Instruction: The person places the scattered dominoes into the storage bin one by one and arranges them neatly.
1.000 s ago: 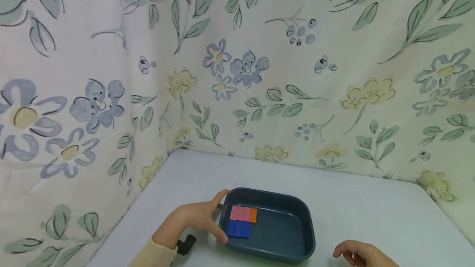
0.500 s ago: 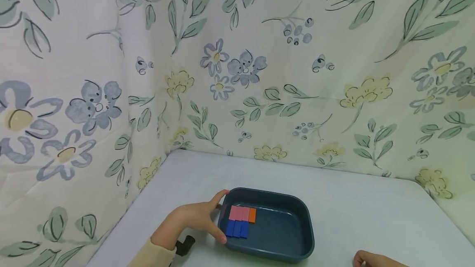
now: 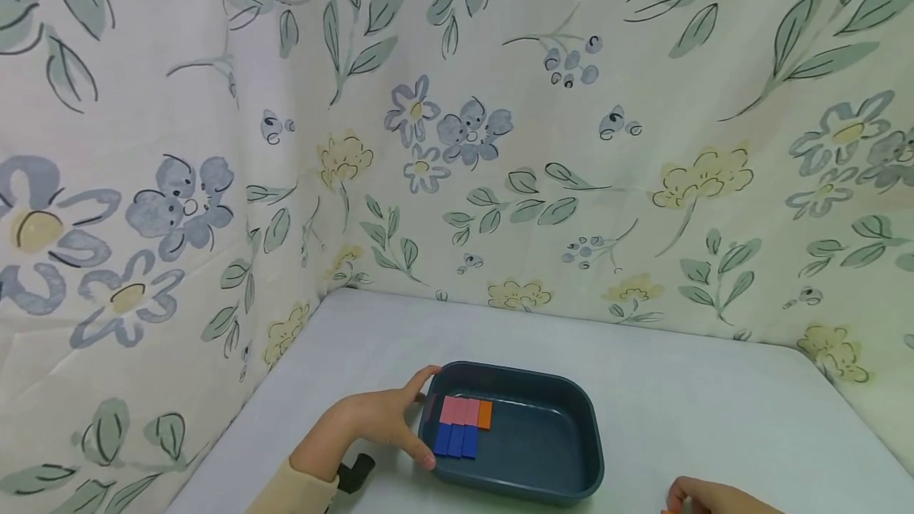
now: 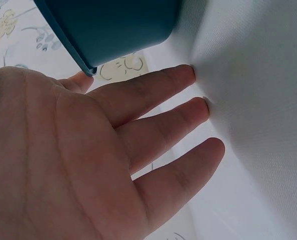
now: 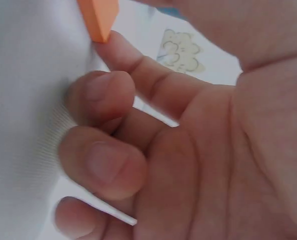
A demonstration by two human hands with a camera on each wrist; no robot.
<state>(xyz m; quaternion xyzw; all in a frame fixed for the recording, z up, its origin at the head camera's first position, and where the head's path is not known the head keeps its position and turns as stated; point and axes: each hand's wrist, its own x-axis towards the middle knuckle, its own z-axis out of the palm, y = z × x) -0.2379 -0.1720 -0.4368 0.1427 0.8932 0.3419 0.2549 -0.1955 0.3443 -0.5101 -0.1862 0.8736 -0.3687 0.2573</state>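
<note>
My left hand [image 3: 385, 416] rests at the left end of a dark teal tray [image 3: 528, 490], its thumb at the near corner and index finger at the far corner. In the left wrist view, the other fingers [image 4: 163, 125] stretch out straight below the tray's rim. Inside the tray, pink blocks [image 3: 460, 411] and an orange block [image 3: 485, 415] form a row above several blue blocks [image 3: 455, 441]. At the lower right, my right hand [image 3: 717, 496] pinches another orange block [image 5: 99, 17] by its end between index finger and thumb, the thumb's tip out of frame; the remaining fingers curl loosely.
A white-covered table [image 3: 678, 387] carries the tray. Floral cloth [image 3: 543, 141] hangs behind it and along the left side. A black strap piece [image 3: 357, 473] sits at my left wrist.
My right hand has moved right and down toward the frame's lower edge, then slightly back left; an orange block now shows at its fingertips. The left hand and tray stay put.
</note>
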